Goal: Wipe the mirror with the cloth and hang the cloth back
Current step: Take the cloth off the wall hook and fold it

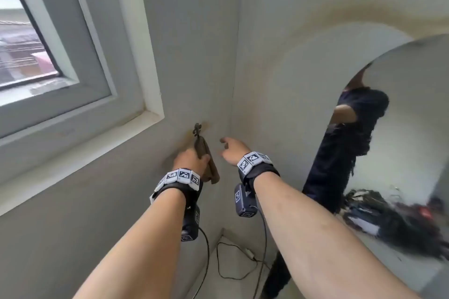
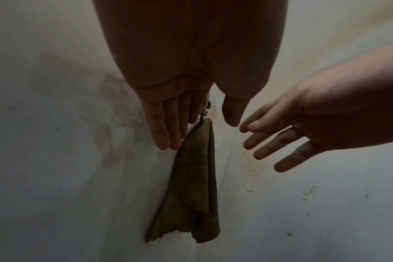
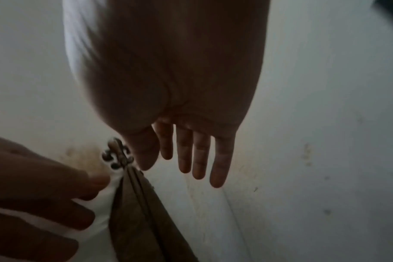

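A brown cloth [image 1: 211,173] hangs from an ornate dark metal hook [image 1: 197,128] on the wall, just left of the room corner. My left hand [image 1: 194,159] lies against the cloth's upper part. In the left wrist view its fingers [image 2: 166,140] are straight along the left edge of the cloth [image 2: 191,186], with the thumb apart on the right, below the hook [image 2: 205,109]. My right hand [image 1: 226,147] hovers open to the right of the hook [image 3: 118,154], fingers [image 3: 200,170] spread, off the cloth [image 3: 135,221]. The arched mirror [image 1: 408,116] leans on the right wall.
A window [image 1: 48,56] with a white sill [image 1: 97,148] fills the left wall above the hook. Thin black cables [image 1: 238,257] lie on the floor in the corner below my arms. The mirror reflects a person in dark clothes and dark clutter.
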